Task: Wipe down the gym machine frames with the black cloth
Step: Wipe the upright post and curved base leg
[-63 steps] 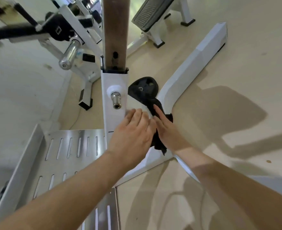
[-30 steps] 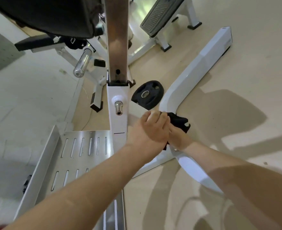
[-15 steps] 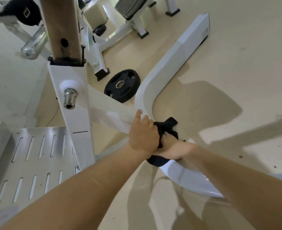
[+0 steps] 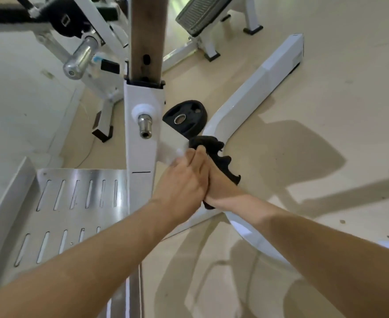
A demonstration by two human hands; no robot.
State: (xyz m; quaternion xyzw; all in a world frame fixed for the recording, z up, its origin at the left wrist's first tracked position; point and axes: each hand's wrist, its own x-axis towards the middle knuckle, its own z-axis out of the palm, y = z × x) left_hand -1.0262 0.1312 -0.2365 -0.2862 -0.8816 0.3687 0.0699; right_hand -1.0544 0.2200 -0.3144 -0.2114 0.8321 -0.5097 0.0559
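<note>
Broadly, the pale beige gym floor (image 4: pixel 326 99) fills most of the view, w/ hard shadows on its right half. On it sits the white gym machine frame (image 4: pixel 257 88): a thick painted tube running from a capped end at top right, bending near centre & sweeping back under the right forearm. At left lies a slotted shiny steel footplate (image 4: pixel 78 187), flat, w/ a raised edge on its left side. Btw plate & tube stands a white square upright post (image 4: pixel 140 152), w/ a brown holed inner column (image 4: pixel 147 31) rising from its top; a white diagonal brace (image 4: pixel 168 148) runs from the post down-right toward the bend. Top left is a second white machine w/ a chrome roller bar (image 4: pixel 81 57); top centre, a grey ribbed pedal plate (image 4: pixel 202 12). A black round weight plate (image 4: pixel 184 117) lies on the floor btw post & tube, partly behind the brace. Both hands meet at the brace's lower end, beside the bend. The right hand (image 4: pixel 223 187) grips the black cloth (image 4: pixel 221 157), which bunches out above its fingers, along its outer side & below the wrist, at the tube's bend. The left hand (image 4: pixel 184 182) lies against the right, fingers bent fwd at the cloth's top; fingertips are blurred, so can't tell if it holds anything. A short chrome peg (image 4: pixel 144 127) sticks out of the post.
</note>
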